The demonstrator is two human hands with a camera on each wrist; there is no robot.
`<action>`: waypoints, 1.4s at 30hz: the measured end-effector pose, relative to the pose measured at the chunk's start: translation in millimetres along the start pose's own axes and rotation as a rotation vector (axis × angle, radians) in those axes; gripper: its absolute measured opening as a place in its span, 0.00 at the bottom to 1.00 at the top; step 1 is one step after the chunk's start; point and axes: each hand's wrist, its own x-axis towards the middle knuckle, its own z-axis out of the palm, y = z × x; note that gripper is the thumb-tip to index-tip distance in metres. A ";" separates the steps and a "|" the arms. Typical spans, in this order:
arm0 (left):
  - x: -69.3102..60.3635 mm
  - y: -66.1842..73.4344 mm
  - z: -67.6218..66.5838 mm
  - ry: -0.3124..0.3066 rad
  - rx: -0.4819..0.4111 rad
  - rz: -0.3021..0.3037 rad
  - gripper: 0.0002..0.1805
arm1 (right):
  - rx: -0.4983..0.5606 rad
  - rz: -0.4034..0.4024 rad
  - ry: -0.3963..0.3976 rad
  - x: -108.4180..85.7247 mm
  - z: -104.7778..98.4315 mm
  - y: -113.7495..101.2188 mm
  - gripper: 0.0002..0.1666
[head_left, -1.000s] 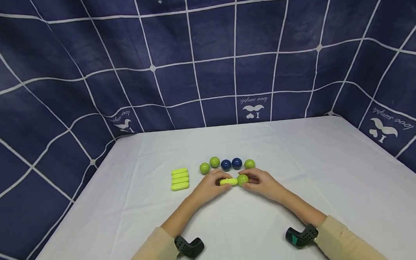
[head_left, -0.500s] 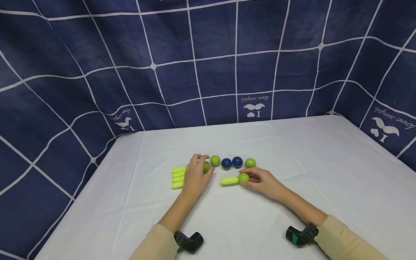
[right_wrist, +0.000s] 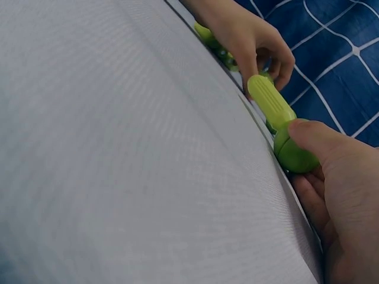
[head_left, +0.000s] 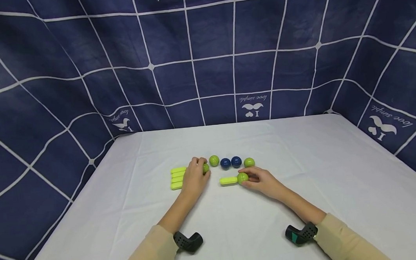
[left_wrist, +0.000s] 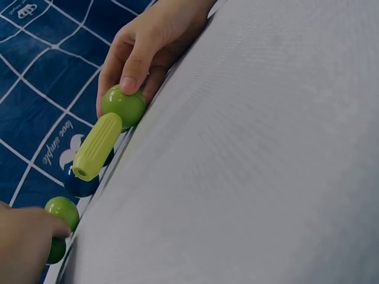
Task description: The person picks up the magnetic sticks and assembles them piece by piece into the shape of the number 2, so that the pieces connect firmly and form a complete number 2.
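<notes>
In the head view my right hand (head_left: 263,181) pinches a green ball (head_left: 242,178) between thumb and fingers. A ribbed yellow-green stick (head_left: 228,180) points left from this ball, its end against it; the right wrist view shows the thumb on the ball (right_wrist: 294,151). My left hand (head_left: 194,179) has its thumb and fingers around the leftmost loose green ball (head_left: 205,168), which is partly hidden. Under that hand's left side lies a row of yellow-green sticks (head_left: 177,179), their right ends covered in the head view.
Beyond the hands, a green ball (head_left: 214,160), two dark blue balls (head_left: 225,163) and another green ball (head_left: 249,162) lie in a loose row. All rest on a white-covered table (head_left: 234,230). A blue checked curtain (head_left: 211,59) stands behind and at both sides.
My left hand has let go of the yellow-green stick and moved left and away to the leftmost loose green ball, taking hold of it. My right hand has stayed on its ball.
</notes>
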 end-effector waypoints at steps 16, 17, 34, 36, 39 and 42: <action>-15.8 -9.5 -3.7 -0.331 -0.700 -0.040 0.18 | 0.021 0.022 0.039 2.0 0.4 12.7 0.24; -16.6 -10.1 -3.6 -0.350 -0.721 -0.042 0.18 | 0.029 0.020 0.037 2.5 0.2 14.8 0.25; -17.7 -0.4 -27.2 -0.465 -0.790 0.065 0.18 | 0.002 0.013 0.052 3.0 -2.4 13.9 0.24; -17.2 0.2 -27.9 -0.468 -0.785 0.075 0.18 | 0.000 0.014 0.046 4.1 -3.3 13.7 0.24; -13.4 -6.7 -16.7 -0.470 -0.781 0.077 0.18 | 0.002 0.015 0.034 7.2 -4.4 21.1 0.26; -11.0 -13.1 -6.6 -0.463 -0.766 0.077 0.18 | 0.015 0.026 0.023 7.4 -4.5 20.3 0.26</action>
